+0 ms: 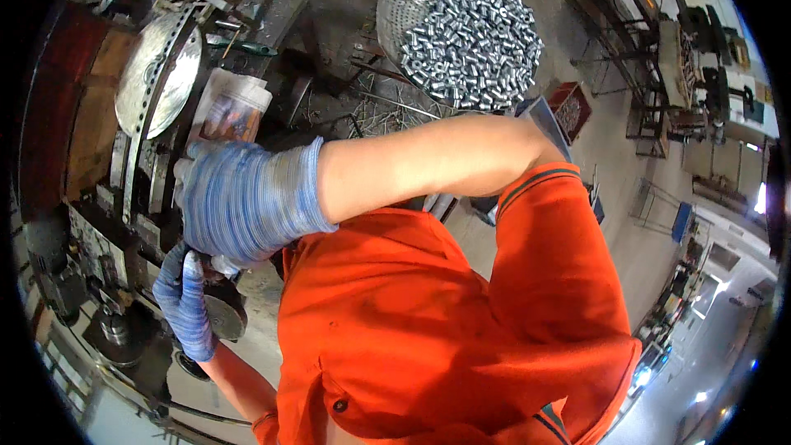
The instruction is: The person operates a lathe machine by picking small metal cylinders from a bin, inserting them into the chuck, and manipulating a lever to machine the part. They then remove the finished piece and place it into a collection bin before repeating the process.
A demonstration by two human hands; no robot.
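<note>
My right arm reaches across to the left, and my right hand (247, 202), in a blue knitted glove, is curled closed at the machine's edge. Its back faces up and hides whatever lies in its fingers. Just below it is my left hand (185, 305), gloved alike, with thumb and fingers bent up close under the right hand. A small pale metal bit (222, 264) shows between the two gloves; its kind is unclear. Beside the hands stands a dark, greasy machine (107, 239). A round grey disc (225, 317) sits right of my left hand.
A large shiny metal disc (177, 74) stands behind a perforated bar (161, 82) at the far left. Printed paper (235, 107) lies near it. Farther off, a round perforated tray (400, 12) holds many short metal cylinders (474, 41). A red bin (570, 109) stands right of it.
</note>
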